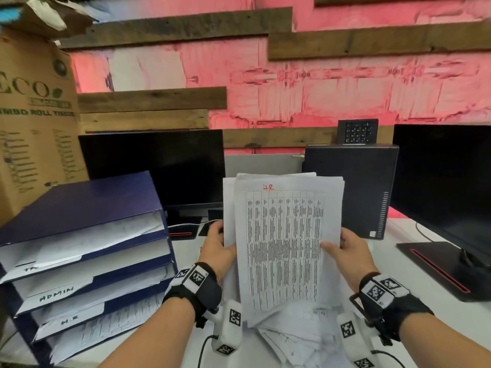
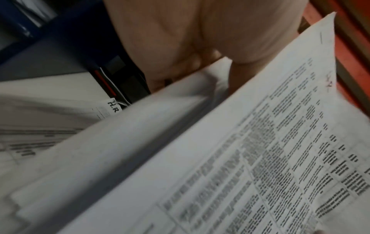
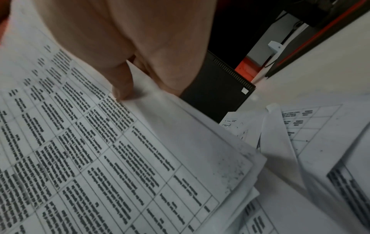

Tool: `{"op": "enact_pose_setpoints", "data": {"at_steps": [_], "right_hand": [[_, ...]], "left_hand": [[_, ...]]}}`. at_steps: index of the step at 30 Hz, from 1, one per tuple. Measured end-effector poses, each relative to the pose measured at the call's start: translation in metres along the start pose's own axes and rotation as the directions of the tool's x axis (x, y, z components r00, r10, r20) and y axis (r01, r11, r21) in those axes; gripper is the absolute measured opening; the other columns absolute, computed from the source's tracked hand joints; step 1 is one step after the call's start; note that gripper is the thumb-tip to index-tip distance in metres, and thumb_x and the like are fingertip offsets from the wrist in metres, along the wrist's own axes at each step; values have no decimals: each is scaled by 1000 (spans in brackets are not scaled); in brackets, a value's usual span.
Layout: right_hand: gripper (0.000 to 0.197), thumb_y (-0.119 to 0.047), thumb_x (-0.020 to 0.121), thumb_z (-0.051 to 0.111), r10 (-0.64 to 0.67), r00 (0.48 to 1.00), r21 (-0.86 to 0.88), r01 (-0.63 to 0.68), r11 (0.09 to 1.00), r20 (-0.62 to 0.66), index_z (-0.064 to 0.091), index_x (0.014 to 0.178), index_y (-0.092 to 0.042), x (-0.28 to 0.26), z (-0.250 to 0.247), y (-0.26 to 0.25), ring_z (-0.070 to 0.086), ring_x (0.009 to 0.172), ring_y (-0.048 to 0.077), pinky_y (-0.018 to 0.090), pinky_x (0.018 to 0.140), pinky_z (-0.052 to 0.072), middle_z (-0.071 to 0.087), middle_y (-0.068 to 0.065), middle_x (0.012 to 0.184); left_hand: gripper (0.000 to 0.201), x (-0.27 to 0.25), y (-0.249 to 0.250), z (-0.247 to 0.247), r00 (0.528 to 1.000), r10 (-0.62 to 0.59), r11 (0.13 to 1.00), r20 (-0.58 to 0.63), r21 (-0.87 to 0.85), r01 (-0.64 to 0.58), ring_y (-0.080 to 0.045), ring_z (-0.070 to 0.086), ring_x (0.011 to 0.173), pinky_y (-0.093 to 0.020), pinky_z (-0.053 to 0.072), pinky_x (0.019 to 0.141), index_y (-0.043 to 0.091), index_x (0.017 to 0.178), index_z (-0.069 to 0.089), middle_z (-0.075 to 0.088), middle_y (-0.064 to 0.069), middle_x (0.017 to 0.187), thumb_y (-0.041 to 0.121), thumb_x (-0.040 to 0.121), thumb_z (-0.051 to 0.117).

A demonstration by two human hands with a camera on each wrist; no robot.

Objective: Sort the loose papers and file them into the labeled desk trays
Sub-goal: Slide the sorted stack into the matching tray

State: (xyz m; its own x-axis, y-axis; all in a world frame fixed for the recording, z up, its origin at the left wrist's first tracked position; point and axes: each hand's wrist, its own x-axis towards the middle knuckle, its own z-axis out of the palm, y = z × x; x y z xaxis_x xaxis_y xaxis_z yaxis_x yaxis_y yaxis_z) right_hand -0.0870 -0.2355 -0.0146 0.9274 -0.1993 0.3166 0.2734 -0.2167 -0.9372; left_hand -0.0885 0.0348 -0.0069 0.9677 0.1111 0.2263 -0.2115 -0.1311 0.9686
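I hold a stack of printed papers [image 1: 284,243] upright over the desk; the front sheet carries a dense table and a red "HR" at its top. My left hand [image 1: 216,245] grips the stack's left edge, seen close in the left wrist view as the stack [image 2: 260,142] under my left hand [image 2: 200,47]. My right hand [image 1: 345,248] pinches the right edge, thumb [image 3: 122,82] on the front sheet [image 3: 100,142]. A blue tiered tray rack [image 1: 87,251] stands at the left, with labels "ADMIN" [image 1: 56,293] and "H.R" [image 1: 69,320]. More loose papers [image 1: 295,338] lie on the desk below the stack.
A dark monitor [image 1: 154,166] stands behind the rack, a black computer tower [image 1: 364,192] right of the stack, and a second monitor [image 1: 446,187] at far right. A cardboard box [image 1: 34,115] fills the left. The white desk [image 1: 398,232] runs under everything.
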Motion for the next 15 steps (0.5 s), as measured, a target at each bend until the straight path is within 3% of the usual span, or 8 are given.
{"op": "enact_pose_setpoints", "data": {"at_steps": [3, 7, 10, 12, 15], "right_hand": [[30, -2, 87, 63, -7, 1000, 34, 8, 999, -24, 61, 113, -16, -5, 0, 0, 63, 97, 9, 32, 91, 49, 67, -5, 104], [28, 3, 86, 62, -13, 999, 53, 15, 998, -39, 60, 107, -15, -5, 1, -2, 63, 96, 12, 33, 91, 47, 67, -4, 102], [29, 6, 86, 60, 0, 1000, 77, 1, 997, -10, 60, 109, -12, -3, 1, -1, 62, 98, 15, 33, 92, 47, 67, -3, 102], [30, 9, 87, 57, 12, 1000, 102, -14, 995, 16, 59, 109, -11, -4, 0, -2, 62, 94, 11, 30, 89, 46, 66, -7, 98], [38, 13, 86, 54, 30, 993, 112, -43, 993, 112, 59, 110, -17, -6, -5, -5, 66, 92, 5, 22, 79, 51, 70, -10, 99]], "left_hand": [[15, -4, -1, 2, 1000, 14, 999, -27, 38, -13, -24, 69, 95, -41, 56, 85, 18, 100, 67, 73, -4, 96, 13, 86, 68], [37, -3, 8, 4, 995, 71, 991, -67, -111, -78, -19, 68, 100, -44, 55, 90, 22, 117, 56, 70, -2, 110, 11, 84, 69], [54, -3, 21, 3, 993, 91, 982, -70, -157, -101, -17, 61, 109, -31, 52, 88, 22, 134, 41, 61, -3, 122, 21, 87, 66], [62, -2, 27, 1, 996, 85, 987, -40, -131, -90, -17, 55, 118, -35, 47, 97, 22, 143, 32, 54, -2, 132, 30, 89, 62], [54, -5, 28, -1, 998, 57, 989, 27, -137, -53, -12, 53, 121, -39, 42, 105, 32, 140, 36, 52, 4, 136, 42, 91, 56]]}}
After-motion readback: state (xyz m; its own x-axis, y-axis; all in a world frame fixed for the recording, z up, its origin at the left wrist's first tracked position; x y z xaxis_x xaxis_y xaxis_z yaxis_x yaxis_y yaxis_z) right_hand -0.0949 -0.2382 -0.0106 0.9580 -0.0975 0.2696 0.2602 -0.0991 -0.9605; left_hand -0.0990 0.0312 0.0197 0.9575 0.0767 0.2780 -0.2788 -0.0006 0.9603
